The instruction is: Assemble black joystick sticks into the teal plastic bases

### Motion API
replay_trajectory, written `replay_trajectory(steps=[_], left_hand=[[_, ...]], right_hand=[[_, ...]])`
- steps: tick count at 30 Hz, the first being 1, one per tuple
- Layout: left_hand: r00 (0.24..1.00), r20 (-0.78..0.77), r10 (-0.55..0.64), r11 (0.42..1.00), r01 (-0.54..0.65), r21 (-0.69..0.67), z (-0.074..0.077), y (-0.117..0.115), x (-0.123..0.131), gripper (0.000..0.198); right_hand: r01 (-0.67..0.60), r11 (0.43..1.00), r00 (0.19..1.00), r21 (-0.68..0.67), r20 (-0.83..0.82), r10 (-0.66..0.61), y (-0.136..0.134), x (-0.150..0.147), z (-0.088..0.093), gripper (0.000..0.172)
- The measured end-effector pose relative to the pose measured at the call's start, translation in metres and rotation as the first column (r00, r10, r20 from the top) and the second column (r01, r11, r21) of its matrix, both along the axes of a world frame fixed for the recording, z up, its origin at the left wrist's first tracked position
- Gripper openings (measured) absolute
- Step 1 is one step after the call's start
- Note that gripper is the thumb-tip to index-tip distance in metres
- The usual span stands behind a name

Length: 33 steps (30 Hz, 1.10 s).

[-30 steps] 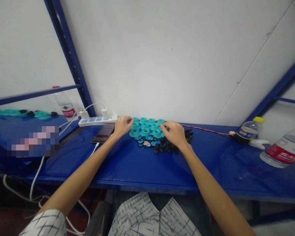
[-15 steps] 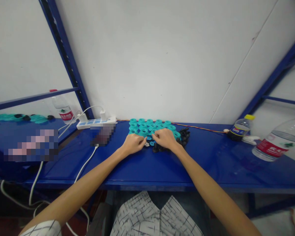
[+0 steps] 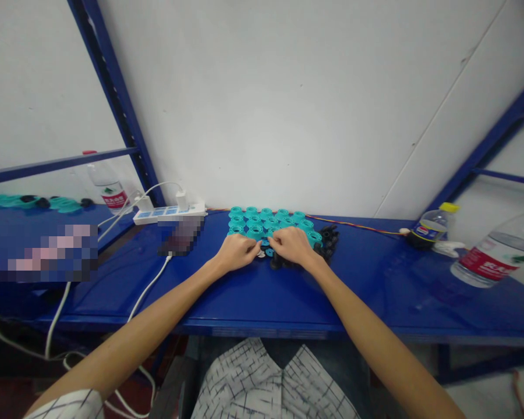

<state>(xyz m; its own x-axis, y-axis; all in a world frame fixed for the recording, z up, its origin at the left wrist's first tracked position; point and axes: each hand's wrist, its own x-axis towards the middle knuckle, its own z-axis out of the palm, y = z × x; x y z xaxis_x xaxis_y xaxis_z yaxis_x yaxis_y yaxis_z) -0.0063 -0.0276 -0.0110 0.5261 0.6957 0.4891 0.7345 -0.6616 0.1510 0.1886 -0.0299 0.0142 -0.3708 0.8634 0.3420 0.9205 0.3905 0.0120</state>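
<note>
Left hand (image 3: 237, 252) and right hand (image 3: 293, 244) curled, just apart; grip undeterminable. Stray knuckles could scatter discs (image 3: 269, 252).

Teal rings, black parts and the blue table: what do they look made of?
Teal rings: probably molded plastic, even color, slight sheen. Black parts: plastic or rubber, uniformly dark, too small to tell. Blue table: likely painted metal, glossy with soft reflections.
</note>
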Motion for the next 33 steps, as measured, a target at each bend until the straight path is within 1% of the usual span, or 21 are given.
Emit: replay_trajectory(steps=[9, 13, 16, 18, 19, 21, 24, 27, 30, 33], left_hand=[[0.998, 0.044, 0.034, 0.999, -0.033, -0.019, 0.004, 0.002, -0.004, 0.055], [0.998, 0.044, 0.037, 0.999, -0.035, -0.035, 0.007, 0.002, -0.005, 0.055], [0.998, 0.046, 0.043, 0.999, -0.042, -0.025, 0.007, 0.004, -0.006, 0.055], [0.997, 0.047, 0.053, 0.999, -0.053, -0.011, 0.006, 0.004, -0.007, 0.056], [0.997, 0.048, 0.058, 0.998, -0.058, -0.004, 0.006, 0.005, -0.007, 0.056], [0.996, 0.053, 0.066, 0.998, -0.066, 0.003, 0.006, 0.005, -0.007, 0.057], [0.995, 0.064, 0.077, 0.997, -0.077, 0.003, 0.007, 0.006, -0.008, 0.057], [0.994, 0.064, 0.093, 0.996, -0.094, 0.005, 0.008, 0.007, -0.008, 0.057], [0.992, 0.055, 0.115, 0.993, -0.116, 0.013, 0.010, 0.007, -0.010, 0.057], [0.983, 0.057, 0.175, 0.984, -0.177, 0.027, 0.014, 0.008, -0.013, 0.056]], right_hand=[[0.003, 1.000, 0.998, 0.010, -0.056, -0.003, 0.001, 0.002, 0.000, 0.039], [0.038, 0.999, 0.994, 0.033, -0.101, -0.035, 0.003, 0.008, 0.008, 0.040], [0.120, 0.992, 0.983, 0.041, -0.148, -0.112, 0.007, 0.023, 0.016, 0.039], [0.208, 0.977, 0.964, 0.041, -0.179, -0.198, 0.012, 0.039, 0.020, 0.035], [0.263, 0.964, 0.949, 0.041, -0.194, -0.250, 0.014, 0.047, 0.021, 0.034], [0.326, 0.945, 0.925, 0.032, -0.216, -0.312, 0.019, 0.063, 0.021, 0.031], [0.367, 0.930, 0.908, 0.021, -0.228, -0.353, 0.025, 0.080, 0.018, 0.031], [0.374, 0.927, 0.903, 0.025, -0.239, -0.357, 0.028, 0.084, 0.016, 0.031], [0.343, 0.939, 0.911, 0.009, -0.244, -0.331, 0.027, 0.080, 0.016, 0.030], [0.318, 0.948, 0.920, -0.004, -0.241, -0.310, 0.027, 0.076, 0.016, 0.030]])
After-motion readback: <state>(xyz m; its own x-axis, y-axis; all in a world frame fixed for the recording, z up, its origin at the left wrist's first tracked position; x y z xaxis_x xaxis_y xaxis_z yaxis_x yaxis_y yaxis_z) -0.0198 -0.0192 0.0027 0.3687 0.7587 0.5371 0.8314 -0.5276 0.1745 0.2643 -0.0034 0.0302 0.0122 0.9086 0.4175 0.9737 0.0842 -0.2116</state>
